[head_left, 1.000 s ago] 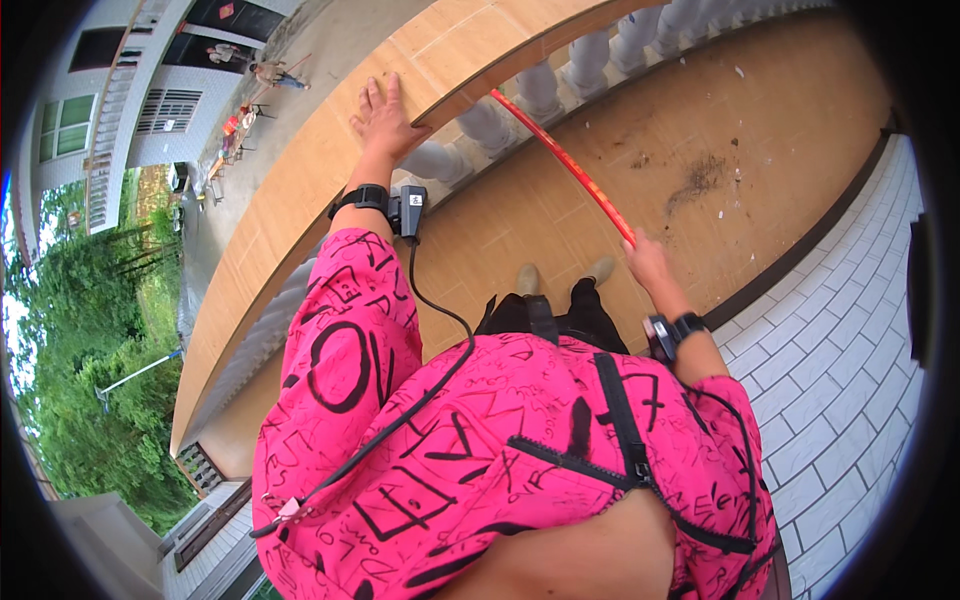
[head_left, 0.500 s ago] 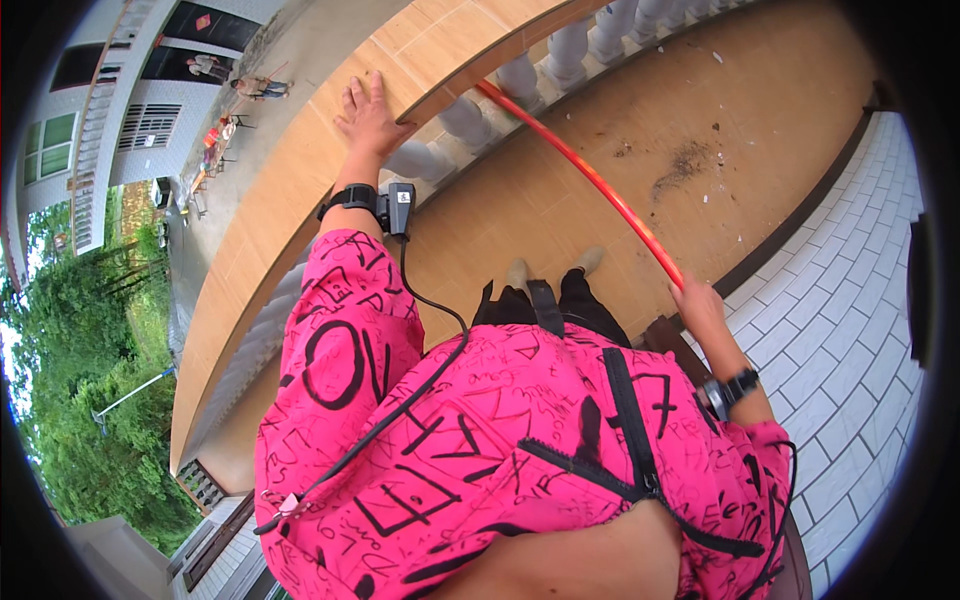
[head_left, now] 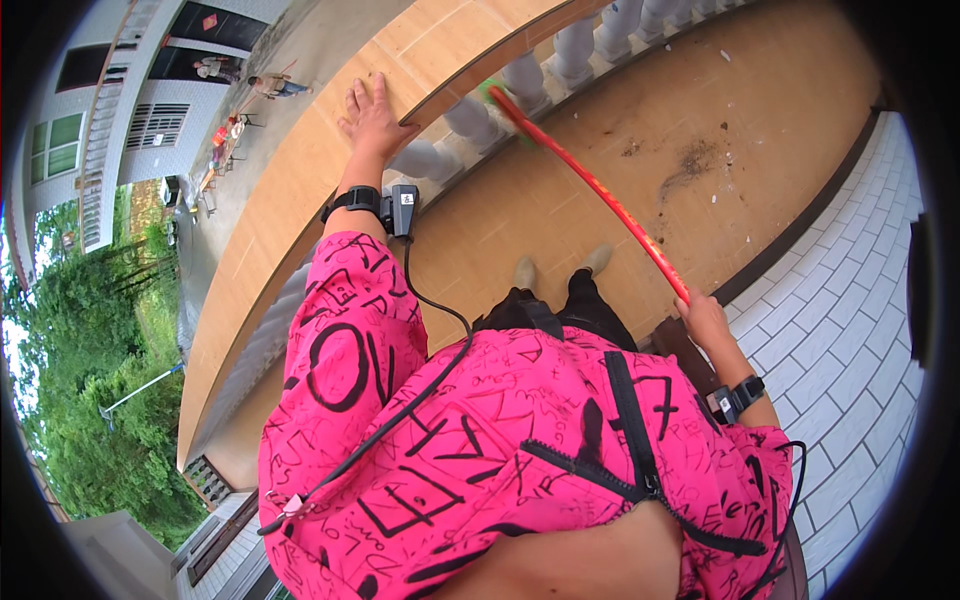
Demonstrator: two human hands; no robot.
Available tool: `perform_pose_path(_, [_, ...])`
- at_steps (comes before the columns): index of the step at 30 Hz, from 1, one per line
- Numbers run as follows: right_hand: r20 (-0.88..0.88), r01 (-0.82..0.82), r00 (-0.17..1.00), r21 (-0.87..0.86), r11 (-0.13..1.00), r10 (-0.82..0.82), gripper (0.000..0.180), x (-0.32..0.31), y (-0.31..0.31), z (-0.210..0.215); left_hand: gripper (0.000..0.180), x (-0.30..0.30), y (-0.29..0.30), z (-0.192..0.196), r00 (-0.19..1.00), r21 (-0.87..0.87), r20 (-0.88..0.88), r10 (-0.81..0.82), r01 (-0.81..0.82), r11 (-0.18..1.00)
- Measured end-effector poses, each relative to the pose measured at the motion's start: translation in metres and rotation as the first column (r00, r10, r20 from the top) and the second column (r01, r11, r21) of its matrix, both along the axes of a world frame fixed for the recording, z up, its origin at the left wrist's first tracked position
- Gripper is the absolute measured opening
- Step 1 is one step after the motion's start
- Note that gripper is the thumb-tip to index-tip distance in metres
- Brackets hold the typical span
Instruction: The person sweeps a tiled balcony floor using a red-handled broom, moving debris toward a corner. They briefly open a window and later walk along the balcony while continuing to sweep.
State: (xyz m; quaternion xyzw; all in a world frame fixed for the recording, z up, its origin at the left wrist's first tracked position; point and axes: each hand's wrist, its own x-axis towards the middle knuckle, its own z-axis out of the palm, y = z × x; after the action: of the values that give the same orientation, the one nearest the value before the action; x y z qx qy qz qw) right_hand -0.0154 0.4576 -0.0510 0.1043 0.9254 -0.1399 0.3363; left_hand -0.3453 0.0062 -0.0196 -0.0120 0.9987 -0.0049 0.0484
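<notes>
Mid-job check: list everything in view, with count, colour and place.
handrail: 1, tan, curving across upper left
balusters: several, white, under handrail
stick: 1, red, greenish far end near balusters
floor: 1, tan, centre
dirt patch: 1, dark, on floor
wall: 1, white, right
people: 2, too small for colours, upper left
building: 1, white-grey, upper left
far items: some, red, upper left
trees: several, green, left
jacket: 1, pink and black, worn
trousers: 1 pair, black, centre
shoes: 2, beige, on floor
wrist devices: 2, black, left and right
left grip: 1, bare, flat on handrail
right grip: 1, bare, closed around stick
</notes>
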Motion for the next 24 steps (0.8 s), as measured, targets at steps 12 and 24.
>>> perform_pose_path(12, [-0.163,0.101,0.978,-0.173,0.980,-0.129,0.034,-0.056,-0.038,-0.081,0.107,0.002,0.010,0.003,1.000,0.015,0.001,-0.007,0.007,1.000])
perform_pose_path(24, [-0.136,0.009,0.991,0.014,1.000,-0.007,0.031,-0.053,-0.052,-0.068,0.109,0.017,-0.017,-0.001,1.000,0.026,0.018,0.011,-0.011,1.000])
